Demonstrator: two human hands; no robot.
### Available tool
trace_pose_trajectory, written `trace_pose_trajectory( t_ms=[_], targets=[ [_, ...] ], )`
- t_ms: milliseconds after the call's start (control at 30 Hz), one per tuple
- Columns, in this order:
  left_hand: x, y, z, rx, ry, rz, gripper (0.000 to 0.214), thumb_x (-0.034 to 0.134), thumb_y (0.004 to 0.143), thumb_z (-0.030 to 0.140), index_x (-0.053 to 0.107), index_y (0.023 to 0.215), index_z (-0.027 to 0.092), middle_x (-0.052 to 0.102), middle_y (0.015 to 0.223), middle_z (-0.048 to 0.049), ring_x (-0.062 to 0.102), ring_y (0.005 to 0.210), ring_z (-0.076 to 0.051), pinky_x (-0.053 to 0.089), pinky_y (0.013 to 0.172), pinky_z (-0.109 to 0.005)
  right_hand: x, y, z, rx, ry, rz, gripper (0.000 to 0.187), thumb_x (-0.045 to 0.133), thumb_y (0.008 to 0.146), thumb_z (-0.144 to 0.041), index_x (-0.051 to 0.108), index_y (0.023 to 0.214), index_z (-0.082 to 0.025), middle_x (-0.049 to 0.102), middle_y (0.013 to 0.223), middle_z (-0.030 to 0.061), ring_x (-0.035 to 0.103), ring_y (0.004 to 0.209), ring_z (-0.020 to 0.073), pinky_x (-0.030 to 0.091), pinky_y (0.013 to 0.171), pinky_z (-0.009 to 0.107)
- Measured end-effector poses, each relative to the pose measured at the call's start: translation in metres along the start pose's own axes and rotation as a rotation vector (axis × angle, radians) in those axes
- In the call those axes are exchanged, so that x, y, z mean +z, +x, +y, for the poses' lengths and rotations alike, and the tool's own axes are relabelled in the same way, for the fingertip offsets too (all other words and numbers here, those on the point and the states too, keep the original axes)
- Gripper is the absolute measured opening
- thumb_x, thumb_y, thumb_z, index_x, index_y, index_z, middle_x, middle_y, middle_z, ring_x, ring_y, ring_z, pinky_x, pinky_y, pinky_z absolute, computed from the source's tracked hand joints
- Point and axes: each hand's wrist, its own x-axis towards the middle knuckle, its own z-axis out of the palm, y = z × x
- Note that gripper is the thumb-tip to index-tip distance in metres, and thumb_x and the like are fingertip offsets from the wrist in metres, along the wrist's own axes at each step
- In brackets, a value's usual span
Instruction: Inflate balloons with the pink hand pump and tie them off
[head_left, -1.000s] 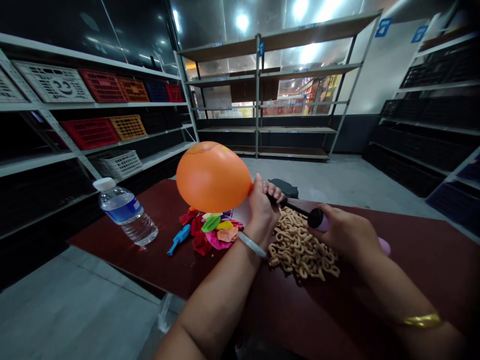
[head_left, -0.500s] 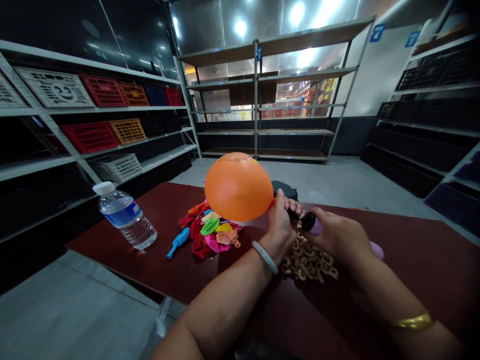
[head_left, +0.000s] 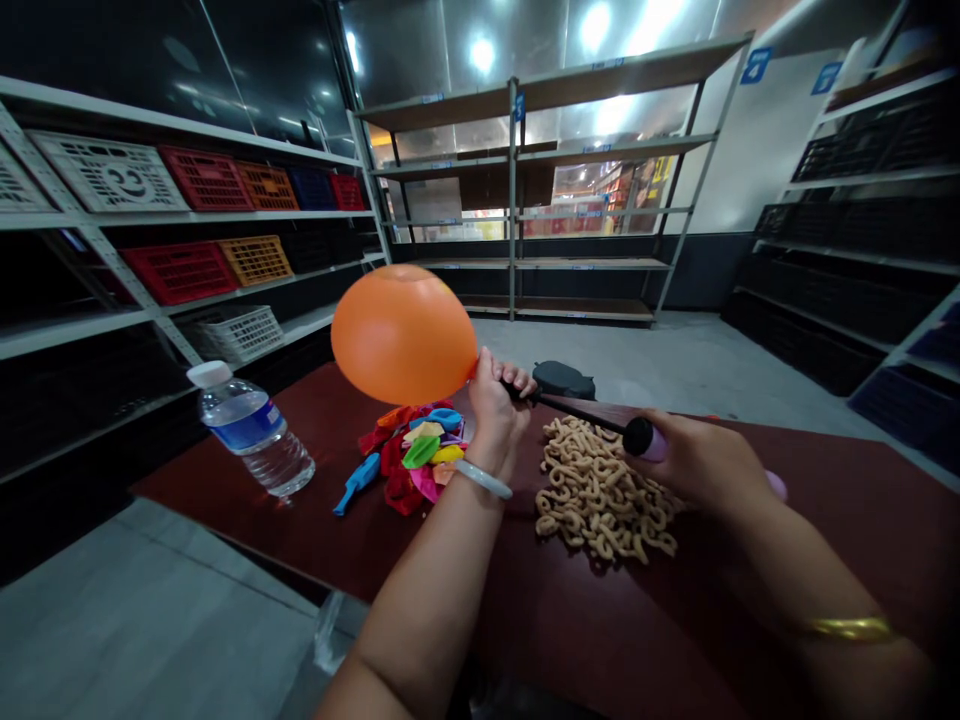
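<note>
An inflated orange balloon (head_left: 403,337) is held up over the table's left half, its neck at the fingers of my left hand (head_left: 496,400). That hand is closed around the balloon's neck and the black end of a hand pump. My right hand (head_left: 697,460) grips the pump's lilac barrel (head_left: 651,443), with a black rod (head_left: 581,411) drawn out between the two hands. Below the balloon lies a heap of limp coloured balloons (head_left: 420,450). Under the pump is a pile of curled tan snack-like pieces (head_left: 607,500).
A water bottle (head_left: 251,430) with a white cap stands on the left of the dark red table (head_left: 570,620). Beyond the table's far edge is a dark rounded object (head_left: 562,380). Shelves (head_left: 585,265) line the back, and crates (head_left: 180,270) fill the left racks.
My left hand and the balloon have moved left and slightly up. The pump has been pulled out, so its rod now shows between my hands. My right hand has shifted slightly right.
</note>
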Motion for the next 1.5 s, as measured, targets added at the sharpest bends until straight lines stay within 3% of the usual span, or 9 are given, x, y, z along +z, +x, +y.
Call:
trace_pose_trajectory(
  t_ms=[167, 367, 533, 700, 867, 1133, 1233, 1367, 1500],
  targets=[
    [0.007, -0.012, -0.017, -0.071, -0.005, 0.009, 0.047, 0.053, 0.092, 0.043, 0.031, 0.058, 0.019, 0.03, 0.047, 0.006, 0.03, 0.038, -0.007, 0.021, 0.041, -0.023, 0.0, -0.001, -0.014, 0.001, -0.006, -0.001, 0.05, 0.058, 0.076, -0.059, 0.062, 0.114, -0.027, 0.074, 0.093, 0.0033, 0.068, 0.07, 0.0235, 0.037, 0.053, 0.032],
    [0.013, -0.038, -0.056, -0.179, 0.024, -0.024, 0.05, 0.055, 0.09, 0.047, 0.032, 0.056, 0.019, 0.032, 0.047, 0.0052, 0.035, 0.04, -0.008, 0.026, 0.043, -0.023, -0.005, -0.003, -0.03, -0.009, 0.01, 0.008, 0.053, 0.053, 0.08, -0.06, 0.061, 0.116, -0.021, 0.074, 0.097, 0.0077, 0.069, 0.072, 0.0246, 0.039, 0.053, 0.033],
    [0.017, -0.054, -0.075, -0.175, 0.044, -0.046, 0.052, 0.056, 0.088, 0.052, 0.034, 0.055, 0.018, 0.035, 0.046, 0.0044, 0.039, 0.041, -0.009, 0.03, 0.046, -0.023, -0.01, -0.004, -0.036, -0.01, 0.016, 0.006, 0.05, 0.055, 0.08, -0.06, 0.061, 0.114, -0.024, 0.074, 0.094, 0.0065, 0.069, 0.071, 0.0253, 0.04, 0.054, 0.032],
    [0.017, -0.056, -0.074, -0.182, 0.044, -0.036, 0.051, 0.051, 0.091, 0.05, 0.035, 0.055, 0.018, 0.035, 0.046, 0.0041, 0.038, 0.042, -0.009, 0.032, 0.047, -0.024, -0.007, -0.005, -0.038, 0.001, 0.011, -0.009, 0.052, 0.055, 0.08, -0.059, 0.061, 0.117, -0.023, 0.074, 0.092, 0.0081, 0.069, 0.07, 0.0266, 0.04, 0.055, 0.033],
    [0.015, -0.044, -0.064, -0.197, 0.062, -0.014, 0.05, 0.054, 0.091, 0.047, 0.033, 0.056, 0.019, 0.034, 0.046, 0.0049, 0.037, 0.04, -0.009, 0.029, 0.044, -0.023, 0.0, -0.003, -0.031, -0.004, 0.084, -0.014, 0.056, 0.05, 0.08, -0.067, 0.058, 0.123, -0.031, 0.075, 0.095, 0.0038, 0.07, 0.074, 0.0267, 0.041, 0.056, 0.033],
    [0.003, -0.004, -0.012, -0.078, 0.007, 0.041, 0.044, 0.052, 0.093, 0.04, 0.033, 0.058, 0.019, 0.032, 0.047, 0.0057, 0.035, 0.039, -0.008, 0.024, 0.042, -0.023, 0.005, 0.001, -0.001, 0.011, 0.026, 0.014, 0.054, 0.058, 0.076, -0.064, 0.062, 0.119, -0.032, 0.075, 0.093, 0.0027, 0.069, 0.075, 0.0252, 0.04, 0.057, 0.032],
    [0.0, 0.001, -0.002, -0.019, -0.012, 0.015, 0.043, 0.054, 0.092, 0.039, 0.033, 0.06, 0.02, 0.031, 0.048, 0.0061, 0.035, 0.04, -0.008, 0.023, 0.043, -0.023, -0.001, 0.001, 0.001, 0.008, 0.006, 0.001, 0.05, 0.057, 0.077, -0.062, 0.063, 0.115, -0.031, 0.074, 0.092, 0.0021, 0.068, 0.074, 0.0245, 0.037, 0.055, 0.032],
    [0.004, -0.004, -0.009, -0.033, -0.03, 0.005, 0.046, 0.054, 0.092, 0.042, 0.031, 0.059, 0.019, 0.03, 0.048, 0.0062, 0.032, 0.039, -0.007, 0.022, 0.042, -0.023, -0.01, 0.0, -0.005, 0.029, -0.06, 0.028, 0.046, 0.057, 0.077, -0.058, 0.065, 0.111, -0.027, 0.074, 0.09, 0.0042, 0.064, 0.066, 0.0225, 0.033, 0.051, 0.032],
    [0.01, -0.019, -0.031, -0.124, -0.031, 0.0, 0.047, 0.054, 0.091, 0.045, 0.032, 0.058, 0.019, 0.031, 0.049, 0.0056, 0.032, 0.04, -0.008, 0.024, 0.043, -0.022, -0.013, -0.001, -0.018, 0.032, -0.073, 0.033, 0.049, 0.056, 0.078, -0.058, 0.064, 0.113, -0.025, 0.074, 0.092, 0.0056, 0.064, 0.065, 0.0231, 0.032, 0.05, 0.032]
  ],
)
